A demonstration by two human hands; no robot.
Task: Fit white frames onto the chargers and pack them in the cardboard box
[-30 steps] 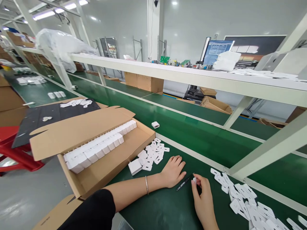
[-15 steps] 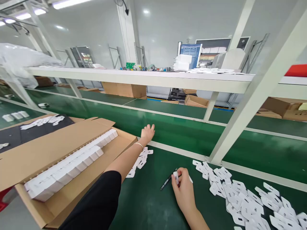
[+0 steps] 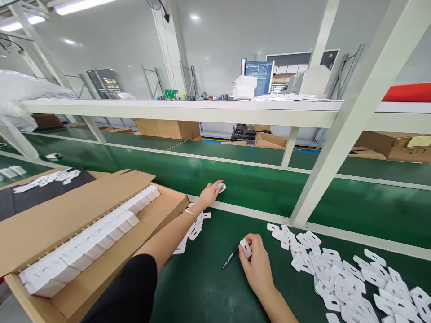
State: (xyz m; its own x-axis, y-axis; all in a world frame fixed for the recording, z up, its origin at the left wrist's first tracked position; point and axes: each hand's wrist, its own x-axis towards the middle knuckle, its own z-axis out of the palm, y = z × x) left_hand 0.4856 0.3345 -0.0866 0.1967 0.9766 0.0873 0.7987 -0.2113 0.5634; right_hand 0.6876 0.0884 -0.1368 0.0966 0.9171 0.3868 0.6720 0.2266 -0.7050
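Note:
My left hand reaches forward over the green belt beyond the pale rail. Its fingers are closed on the edge of a small white piece with a darker mark in its middle. Nearer to me, my right hand pinches a white plastic plate with a dark slot between thumb and fingers. Just left of that hand a black pen lies on the green work surface. Under my left forearm is a small pile of white slotted plates, partly hidden by the arm.
An open cardboard box at left holds rows of white blocks. Many loose white plates spread over the right side. A slanted white post rises at right, and a shelf crosses above the belt.
A white piece now shows in my left fingers, where none was visible before. The plate in my right hand has turned, showing its slot. The view has shifted slightly right.

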